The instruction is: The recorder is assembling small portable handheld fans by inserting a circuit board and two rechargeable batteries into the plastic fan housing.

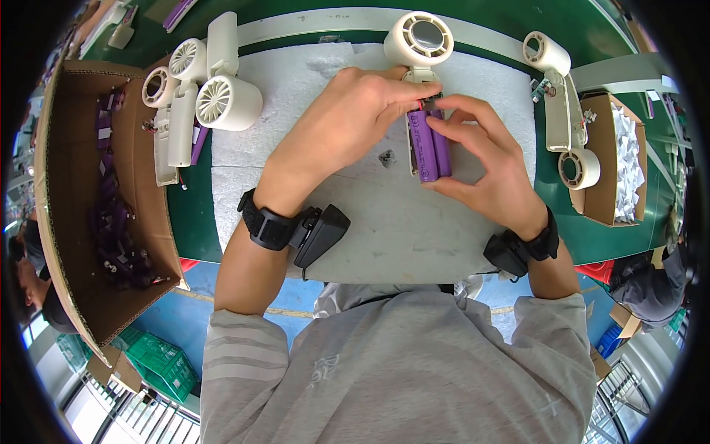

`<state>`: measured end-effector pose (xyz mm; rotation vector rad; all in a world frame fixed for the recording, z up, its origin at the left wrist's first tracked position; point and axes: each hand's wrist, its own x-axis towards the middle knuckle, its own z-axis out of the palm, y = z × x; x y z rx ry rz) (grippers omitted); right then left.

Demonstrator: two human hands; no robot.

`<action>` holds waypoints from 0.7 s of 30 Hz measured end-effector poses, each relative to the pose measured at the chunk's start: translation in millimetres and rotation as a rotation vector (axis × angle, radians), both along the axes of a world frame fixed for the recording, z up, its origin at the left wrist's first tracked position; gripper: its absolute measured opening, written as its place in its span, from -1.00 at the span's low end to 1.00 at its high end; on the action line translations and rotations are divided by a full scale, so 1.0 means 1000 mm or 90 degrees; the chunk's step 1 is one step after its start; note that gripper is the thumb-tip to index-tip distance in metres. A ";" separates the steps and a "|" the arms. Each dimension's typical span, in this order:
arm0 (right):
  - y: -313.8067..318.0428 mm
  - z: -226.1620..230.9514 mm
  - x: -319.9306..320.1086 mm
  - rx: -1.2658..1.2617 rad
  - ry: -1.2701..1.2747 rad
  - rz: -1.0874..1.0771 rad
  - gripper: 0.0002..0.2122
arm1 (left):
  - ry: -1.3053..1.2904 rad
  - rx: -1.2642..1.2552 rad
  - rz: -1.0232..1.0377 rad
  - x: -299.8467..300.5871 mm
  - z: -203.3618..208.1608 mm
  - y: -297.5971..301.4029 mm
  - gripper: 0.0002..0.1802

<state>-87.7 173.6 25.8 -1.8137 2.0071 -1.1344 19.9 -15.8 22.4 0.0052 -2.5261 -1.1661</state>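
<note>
A cream handheld fan (420, 41) lies with its round head away from me and its handle casing open toward me. Two purple cylindrical batteries (429, 148) sit side by side at the handle. My right hand (497, 163) is closed on this battery pair, thumb at the near end and fingers at the far end. My left hand (347, 111) reaches over from the left, its fingertips pinched at the fan's neck by a red wire and a small circuit board (436, 97). What exactly those fingertips hold is hidden.
A white foam pad (255, 177) lies under the work. At left, a cardboard box (63, 222) holds many purple batteries, beside several fan bodies (229, 102). More fan parts (566, 103) lie at right, next to a box of white pieces (627, 163). A green crate (159, 362) stands below.
</note>
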 end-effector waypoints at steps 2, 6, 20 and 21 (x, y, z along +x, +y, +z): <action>0.003 0.000 0.000 0.000 -0.020 0.000 -0.41 | 0.007 -0.011 -0.004 0.000 -0.002 -0.001 -0.64; 0.003 0.002 0.002 0.008 -0.011 -0.004 -0.44 | 0.019 -0.020 -0.012 0.001 -0.002 -0.002 -0.61; 0.000 0.003 0.011 0.043 0.029 -0.042 -0.47 | -0.047 -0.011 0.005 0.001 0.009 0.001 -0.65; 0.000 0.003 0.012 0.048 0.032 -0.049 -0.46 | -0.047 -0.010 0.005 0.001 0.009 0.001 -0.65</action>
